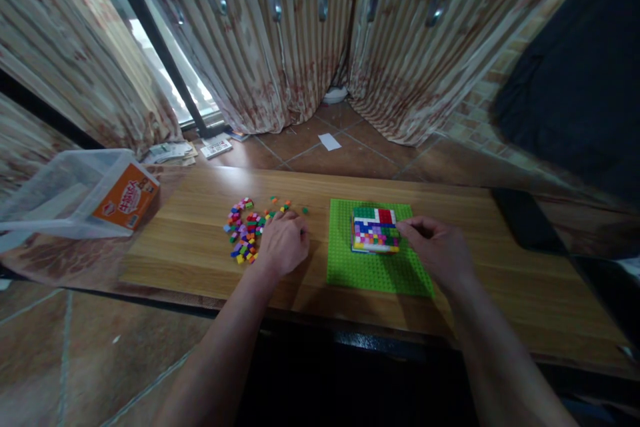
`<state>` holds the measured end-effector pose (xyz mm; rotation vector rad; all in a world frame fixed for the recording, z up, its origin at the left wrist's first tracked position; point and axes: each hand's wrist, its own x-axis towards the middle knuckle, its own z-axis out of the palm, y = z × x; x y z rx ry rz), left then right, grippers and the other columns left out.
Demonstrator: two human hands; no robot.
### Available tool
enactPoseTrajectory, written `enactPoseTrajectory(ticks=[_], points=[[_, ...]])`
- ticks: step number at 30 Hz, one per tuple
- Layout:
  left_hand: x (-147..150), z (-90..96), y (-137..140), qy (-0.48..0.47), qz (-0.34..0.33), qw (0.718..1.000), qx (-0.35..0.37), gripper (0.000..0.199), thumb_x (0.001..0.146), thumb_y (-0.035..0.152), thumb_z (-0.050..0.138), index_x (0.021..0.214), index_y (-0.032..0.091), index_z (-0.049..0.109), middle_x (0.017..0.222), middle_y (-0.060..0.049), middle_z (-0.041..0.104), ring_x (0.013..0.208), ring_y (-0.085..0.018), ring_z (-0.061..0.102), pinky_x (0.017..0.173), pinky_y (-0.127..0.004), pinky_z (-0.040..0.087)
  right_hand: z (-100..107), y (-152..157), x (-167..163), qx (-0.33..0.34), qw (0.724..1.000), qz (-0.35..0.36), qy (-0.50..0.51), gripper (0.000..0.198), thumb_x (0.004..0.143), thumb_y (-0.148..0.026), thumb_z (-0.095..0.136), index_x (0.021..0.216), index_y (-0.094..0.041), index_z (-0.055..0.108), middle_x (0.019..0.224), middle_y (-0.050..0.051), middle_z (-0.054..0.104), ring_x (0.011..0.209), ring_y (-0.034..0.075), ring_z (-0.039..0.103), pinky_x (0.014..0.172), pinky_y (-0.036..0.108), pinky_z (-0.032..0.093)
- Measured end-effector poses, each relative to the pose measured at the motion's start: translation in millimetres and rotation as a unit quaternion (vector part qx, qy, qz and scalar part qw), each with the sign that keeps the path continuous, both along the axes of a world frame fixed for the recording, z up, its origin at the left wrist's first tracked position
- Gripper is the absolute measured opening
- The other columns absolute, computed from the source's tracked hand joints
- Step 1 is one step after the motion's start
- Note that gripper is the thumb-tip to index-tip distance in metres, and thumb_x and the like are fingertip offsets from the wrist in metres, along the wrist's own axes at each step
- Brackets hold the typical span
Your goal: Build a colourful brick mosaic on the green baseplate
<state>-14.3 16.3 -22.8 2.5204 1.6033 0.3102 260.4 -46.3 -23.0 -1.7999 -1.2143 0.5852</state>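
A block of many-coloured toy bricks stands on a bright green studded baseplate. My right hand is at its right side, thumb and forefinger pinched together by the top edge; whatever lies between the fingertips is too small to make out. To the left, a pile of loose small bricks is spread over the wooden table. My left hand rests at the pile's right edge, back upward and fingers curled down. Its fingertips are mostly hidden, and I cannot see what they hold.
The wooden table carries a dark flat object at its right end. A clear plastic bin with an orange label stands at the left. A single green brick lies between pile and baseplate. Curtains hang behind.
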Motion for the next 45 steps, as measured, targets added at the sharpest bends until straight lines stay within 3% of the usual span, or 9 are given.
enactPoseTrajectory(ticks=[11,16,18,21,24,26,28,32,45], points=[[6.6,2.8,-1.1,0.009,-0.003,1.000,-0.010,0.026,0.087,0.013,0.046,0.083,0.016,0.072,0.092,-0.015,0.072,0.094,-0.030,0.065,0.085,-0.042,0.047,3.5,-0.3,-3.9,0.003,1.000,0.003,0.007,0.023,0.078,-0.043,0.067,0.071,-0.021,0.073,0.068,0.003,0.072,0.062,0.019,0.063,0.060,0.031,0.046],[10.9,4.5,1.8,-0.217,-0.008,0.974,-0.065,0.021,0.086,0.016,0.051,0.085,0.018,0.072,0.090,-0.008,0.072,0.088,-0.022,0.064,0.086,-0.035,0.047,7.9,0.5,-10.0,0.051,0.998,-0.006,0.039,0.023,0.078,-0.043,0.068,0.071,-0.021,0.072,0.067,0.002,0.070,0.064,0.018,0.062,0.062,0.031,0.048],[17.3,6.9,-0.5,-0.376,0.010,0.915,-0.144,0.017,0.084,0.020,0.057,0.087,0.018,0.074,0.089,-0.006,0.073,0.085,-0.019,0.063,0.082,-0.031,0.048,12.7,-1.0,-18.2,0.090,0.994,0.008,0.067,0.020,0.079,-0.040,0.068,0.072,-0.022,0.071,0.071,0.002,0.071,0.068,0.018,0.064,0.066,0.032,0.050],[29.4,10.3,-7.7,-0.568,0.058,0.767,-0.292,0.015,0.077,0.025,0.070,0.088,0.017,0.076,0.087,-0.004,0.074,0.078,-0.014,0.061,0.074,-0.026,0.047,19.3,-5.3,-34.0,0.122,0.986,0.091,0.067,0.013,0.082,-0.035,0.068,0.080,-0.024,0.073,0.081,0.003,0.073,0.073,0.018,0.064,0.070,0.033,0.051],[39.8,11.1,-14.2,-0.649,0.084,0.636,-0.408,0.020,0.067,0.026,0.081,0.084,0.016,0.078,0.076,-0.003,0.071,0.067,-0.010,0.058,0.065,-0.022,0.045,21.8,-9.6,-47.8,0.122,0.974,0.190,0.033,0.011,0.085,-0.031,0.067,0.091,-0.026,0.074,0.090,0.003,0.072,0.080,0.018,0.065,0.073,0.032,0.052],[45.1,10.6,-16.7,-0.668,0.085,0.584,-0.452,0.023,0.063,0.024,0.085,0.082,0.015,0.078,0.071,-0.002,0.070,0.063,-0.008,0.058,0.062,-0.021,0.045,21.2,-11.1,-54.2,0.118,0.967,0.226,0.021,0.014,0.086,-0.030,0.068,0.098,-0.027,0.073,0.096,0.003,0.072,0.082,0.017,0.065,0.074,0.032,0.052],[49.4,10.2,-18.3,-0.676,0.082,0.557,-0.476,0.026,0.059,0.022,0.087,0.081,0.014,0.078,0.072,-0.002,0.071,0.064,-0.008,0.060,0.063,-0.021,0.047,20.0,-11.4,-58.9,0.120,0.965,0.232,0.005,0.014,0.086,-0.030,0.070,0.099,-0.027,0.072,0.095,0.002,0.071,0.081,0.016,0.064,0.073,0.031,0.051],[55.3,10.7,-21.3,-0.682,0.072,0.544,-0.483,0.027,0.058,0.021,0.089,0.080,0.014,0.077,0.075,-0.002,0.072,0.066,-0.008,0.062,0.065,-0.020,0.049,18.3,-10.8,-63.8,0.130,0.969,0.208,-0.015,0.007,0.089,-0.028,0.066,0.091,-0.025,0.072,0.085,0.001,0.070,0.076,0.015,0.063,0.071,0.030,0.049],[54.8,13.9,-22.7,-0.671,0.040,0.559,-0.485,0.029,0.054,0.024,0.093,0.074,0.014,0.075,0.066,0.000,0.069,0.060,-0.008,0.060,0.062,-0.021,0.048,19.8,-14.7,-59.7,0.112,0.967,0.223,0.055,0.009,0.089,-0.030,0.066,0.090,-0.027,0.074,0.085,0.000,0.073,0.079,0.016,0.066,0.075,0.030,0.051]])
